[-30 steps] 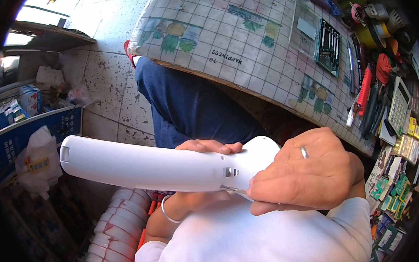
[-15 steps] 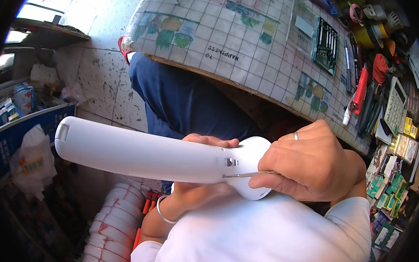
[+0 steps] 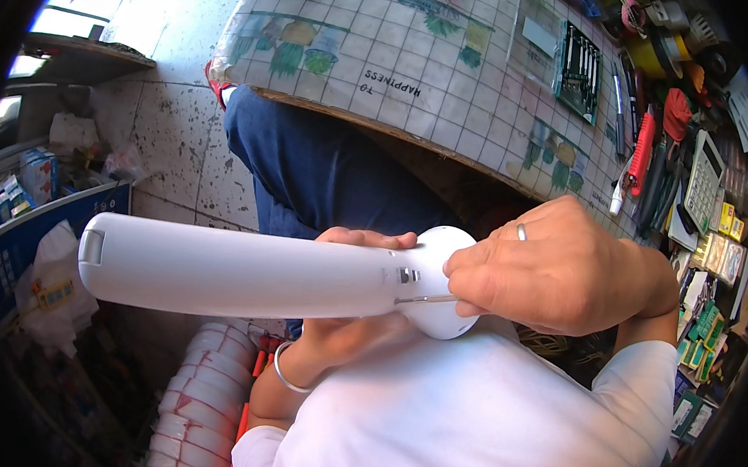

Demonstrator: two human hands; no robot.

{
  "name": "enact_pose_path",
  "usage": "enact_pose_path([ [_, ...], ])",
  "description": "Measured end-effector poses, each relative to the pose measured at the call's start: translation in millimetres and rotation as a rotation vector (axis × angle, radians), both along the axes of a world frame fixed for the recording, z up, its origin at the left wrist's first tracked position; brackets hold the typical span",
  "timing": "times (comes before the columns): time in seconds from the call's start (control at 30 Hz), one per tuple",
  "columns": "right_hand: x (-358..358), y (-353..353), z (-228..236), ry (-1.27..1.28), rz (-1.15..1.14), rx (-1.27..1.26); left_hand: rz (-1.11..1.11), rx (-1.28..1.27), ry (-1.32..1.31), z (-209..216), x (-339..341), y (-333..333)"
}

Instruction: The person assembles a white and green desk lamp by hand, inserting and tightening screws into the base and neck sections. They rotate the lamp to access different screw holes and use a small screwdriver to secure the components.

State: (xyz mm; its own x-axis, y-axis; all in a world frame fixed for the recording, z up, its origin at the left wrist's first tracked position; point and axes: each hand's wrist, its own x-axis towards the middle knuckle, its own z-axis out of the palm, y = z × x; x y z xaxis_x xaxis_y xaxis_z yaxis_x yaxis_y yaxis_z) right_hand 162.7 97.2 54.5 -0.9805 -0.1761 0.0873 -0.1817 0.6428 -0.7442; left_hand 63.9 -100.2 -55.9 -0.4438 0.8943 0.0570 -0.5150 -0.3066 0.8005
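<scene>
A long white plastic device [image 3: 239, 267] with a round end lies across my lap, its long body pointing left. My left hand [image 3: 350, 333] is closed round it near the round end, fingers showing at the far edge and the rest below. My right hand [image 3: 547, 270] is closed on a thin metal screwdriver [image 3: 425, 300], whose handle is hidden in the fingers. The shaft points left, its tip at the near edge of the device where the long body meets the round end. Small dark slots sit beside it on the device.
Beyond my knee stands a table [image 3: 341, 107] with a checked cover. On it lie a case of small screwdrivers [image 3: 578, 75], a red utility knife [image 3: 643, 153] and a calculator [image 3: 703, 181]. Wrapped white rolls [image 3: 192, 407] stand at lower left, near a blue panel [image 3: 65, 222].
The device has shifted slightly left and toward the far side, with both hands. The screwdriver tip stays near the same spot on the device; my right wrist and elbow have swung to the right.
</scene>
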Motion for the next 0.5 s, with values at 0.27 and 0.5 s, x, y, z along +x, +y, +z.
enact_pose_path([
  [0.27, -5.4, -8.9, 13.7, 0.085, -0.11, 0.264, 0.066, 0.006, -0.036, 2.4, 3.9, 4.1],
  [0.5, -6.6, -10.4, 4.8, 0.236, -0.039, 0.184, 0.047, -0.014, 0.031, 7.8, 2.5, 4.5],
])
